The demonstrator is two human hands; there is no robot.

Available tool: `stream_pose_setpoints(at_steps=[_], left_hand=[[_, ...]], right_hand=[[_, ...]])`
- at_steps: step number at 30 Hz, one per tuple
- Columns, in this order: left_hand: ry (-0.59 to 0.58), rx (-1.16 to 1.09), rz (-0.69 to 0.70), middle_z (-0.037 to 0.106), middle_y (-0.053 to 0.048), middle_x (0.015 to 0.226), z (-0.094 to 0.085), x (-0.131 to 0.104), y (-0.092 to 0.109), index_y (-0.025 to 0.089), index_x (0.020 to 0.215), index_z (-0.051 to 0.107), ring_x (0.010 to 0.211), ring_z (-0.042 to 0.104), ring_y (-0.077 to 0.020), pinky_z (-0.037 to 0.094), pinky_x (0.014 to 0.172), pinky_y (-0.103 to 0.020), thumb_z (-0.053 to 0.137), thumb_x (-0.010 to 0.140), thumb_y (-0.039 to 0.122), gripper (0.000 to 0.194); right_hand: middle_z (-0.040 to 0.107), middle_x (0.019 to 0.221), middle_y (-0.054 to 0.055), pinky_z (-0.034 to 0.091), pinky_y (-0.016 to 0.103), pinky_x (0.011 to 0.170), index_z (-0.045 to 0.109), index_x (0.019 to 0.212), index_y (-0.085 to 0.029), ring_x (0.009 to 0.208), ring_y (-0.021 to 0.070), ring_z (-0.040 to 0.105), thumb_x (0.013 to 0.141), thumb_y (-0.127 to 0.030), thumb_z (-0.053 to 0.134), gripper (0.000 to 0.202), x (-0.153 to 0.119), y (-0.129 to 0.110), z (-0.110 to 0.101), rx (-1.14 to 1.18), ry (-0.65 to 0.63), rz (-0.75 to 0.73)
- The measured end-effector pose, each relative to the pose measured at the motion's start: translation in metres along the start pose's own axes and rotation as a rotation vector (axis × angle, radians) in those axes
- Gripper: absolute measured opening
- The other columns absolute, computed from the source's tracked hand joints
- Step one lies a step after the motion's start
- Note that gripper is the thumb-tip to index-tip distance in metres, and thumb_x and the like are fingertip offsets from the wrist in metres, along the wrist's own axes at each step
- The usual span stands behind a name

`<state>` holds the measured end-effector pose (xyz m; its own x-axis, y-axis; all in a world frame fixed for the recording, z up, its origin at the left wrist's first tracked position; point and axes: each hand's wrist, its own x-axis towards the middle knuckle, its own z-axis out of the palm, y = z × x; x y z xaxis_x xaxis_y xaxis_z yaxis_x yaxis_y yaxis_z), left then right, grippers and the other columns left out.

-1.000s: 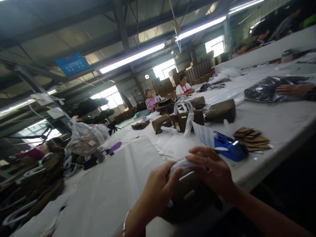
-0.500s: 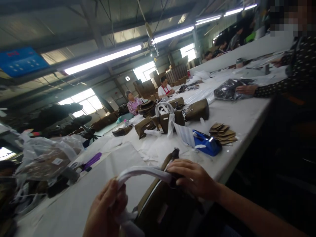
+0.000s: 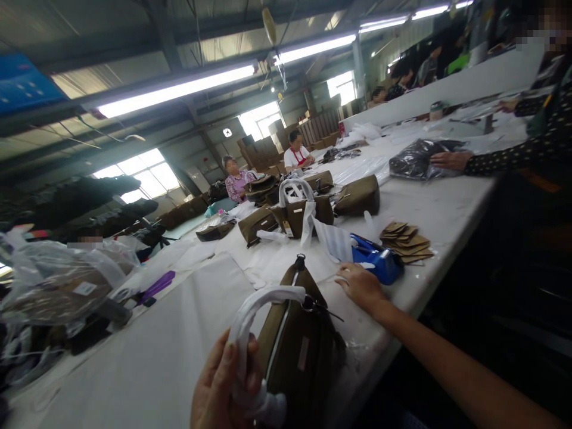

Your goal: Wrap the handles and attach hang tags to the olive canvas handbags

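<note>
An olive-brown handbag (image 3: 292, 351) with a zipper along its top stands on the table in front of me. White wrapping covers its arched handle (image 3: 268, 295), and my left hand (image 3: 230, 372) is closed around the near side of that handle. A dark ring and a thin dark strip hang at the handle's far end. My right hand (image 3: 361, 287) is off the bag, low over the table, beside a blue tape dispenser (image 3: 379, 262). Its fingers point left and look slightly apart, just below a small white strip at the dispenser. I see nothing between them.
Several olive handbags (image 3: 297, 214) stand farther back, some with white wrapping. Brown paper pieces (image 3: 406, 241) are stacked right of the dispenser. A co-worker's hand (image 3: 450, 161) rests on a plastic-wrapped bundle (image 3: 413, 159). A large clear plastic bag (image 3: 67, 283) and a purple item (image 3: 157, 287) lie left.
My right hand has left the handle's far end and moved up and right to beside the tape dispenser. My left hand keeps hold of the handle, and more of the bag shows.
</note>
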<state>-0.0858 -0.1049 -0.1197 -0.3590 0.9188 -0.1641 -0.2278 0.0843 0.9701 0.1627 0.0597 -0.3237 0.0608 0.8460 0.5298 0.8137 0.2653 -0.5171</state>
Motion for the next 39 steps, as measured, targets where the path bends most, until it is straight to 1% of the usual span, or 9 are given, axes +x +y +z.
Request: stream_pose_setpoints(at_steps=[6,10,14,18,20,23,28,32,39], left_hand=[[0.032,-0.053,0.054,0.058,0.005,0.066,0.000,0.014,-0.011,0.016,0.087,0.067,0.044,0.043,-0.0046,0.035,0.033,-0.013,0.092,0.056,0.056,0.056],[-0.022,-0.018,0.065,0.062,0.004,0.071,0.006,0.009,-0.013,0.018,0.098,0.070,0.048,0.045,-0.0037,0.037,0.039,-0.012,0.095,0.056,0.047,0.057],[-0.197,0.119,0.121,0.062,0.001,0.069,0.011,0.002,-0.011,0.016,0.101,0.073,0.051,0.043,-0.0055,0.037,0.043,-0.014,0.086,0.071,0.049,0.046],[-0.266,0.180,0.216,0.059,0.001,0.069,0.011,0.000,-0.012,0.016,0.103,0.073,0.055,0.041,-0.0072,0.034,0.045,-0.015,0.078,0.082,0.049,0.039],[-0.268,0.172,0.231,0.057,0.001,0.069,0.009,0.000,-0.013,0.016,0.104,0.073,0.056,0.041,-0.0075,0.034,0.046,-0.015,0.076,0.084,0.047,0.037],[-0.292,0.152,0.234,0.053,0.003,0.067,0.008,-0.001,-0.016,0.017,0.103,0.072,0.056,0.038,-0.0072,0.032,0.047,-0.014,0.072,0.088,0.046,0.033],[-0.291,0.127,0.265,0.060,0.001,0.077,0.010,-0.005,-0.015,0.017,0.099,0.072,0.057,0.039,-0.0067,0.034,0.047,-0.015,0.074,0.087,0.044,0.030],[-0.300,0.119,0.276,0.062,0.000,0.078,0.009,-0.006,-0.015,0.016,0.097,0.072,0.056,0.040,-0.0066,0.035,0.048,-0.016,0.073,0.088,0.045,0.030],[-0.221,0.015,0.227,0.062,0.002,0.078,0.005,-0.002,-0.014,0.016,0.086,0.067,0.054,0.039,-0.0034,0.036,0.046,-0.012,0.079,0.082,0.045,0.033]], right_hand=[[0.076,0.115,0.007,0.054,0.039,0.095,0.078,0.096,-0.022,0.101,0.0248,0.070,0.097,-0.024,0.061,0.017,-0.017,-0.021,-0.020,0.057,0.087,-0.143],[0.076,0.107,0.005,0.056,0.025,0.090,0.067,0.108,-0.022,0.096,0.0154,0.073,0.101,-0.017,0.053,0.017,-0.055,-0.078,-0.069,0.430,0.220,-0.285],[0.072,0.086,-0.001,0.057,0.021,0.076,0.059,0.105,-0.025,0.080,0.0123,0.071,0.101,-0.013,0.049,0.016,-0.073,-0.122,-0.106,0.676,0.113,-0.409],[0.075,0.106,0.006,0.059,0.032,0.091,0.064,0.116,-0.024,0.099,0.0195,0.073,0.101,-0.018,0.051,0.020,-0.058,-0.096,-0.082,0.438,0.162,-0.219],[0.064,0.138,0.013,0.049,0.043,0.110,0.056,0.138,-0.018,0.131,0.0257,0.060,0.098,-0.016,0.047,0.040,-0.047,-0.068,-0.058,0.266,0.047,-0.059],[0.053,0.149,0.021,0.043,0.051,0.115,0.049,0.147,-0.011,0.138,0.0317,0.052,0.095,-0.022,0.055,0.053,-0.031,-0.036,-0.030,0.138,-0.047,0.116],[0.060,0.141,0.023,0.047,0.049,0.109,0.054,0.142,-0.010,0.131,0.0332,0.059,0.090,-0.028,0.069,0.057,0.008,-0.024,-0.006,0.082,-0.237,0.183],[0.073,0.111,0.010,0.057,0.045,0.092,0.067,0.118,-0.014,0.100,0.0226,0.071,0.095,-0.037,0.067,0.032,0.036,-0.029,0.002,0.074,-0.421,0.232],[0.072,0.073,-0.001,0.054,0.031,0.077,0.071,0.082,-0.015,0.073,0.0148,0.069,0.096,-0.021,0.060,0.019,0.004,-0.041,-0.001,0.224,-0.506,0.028]])
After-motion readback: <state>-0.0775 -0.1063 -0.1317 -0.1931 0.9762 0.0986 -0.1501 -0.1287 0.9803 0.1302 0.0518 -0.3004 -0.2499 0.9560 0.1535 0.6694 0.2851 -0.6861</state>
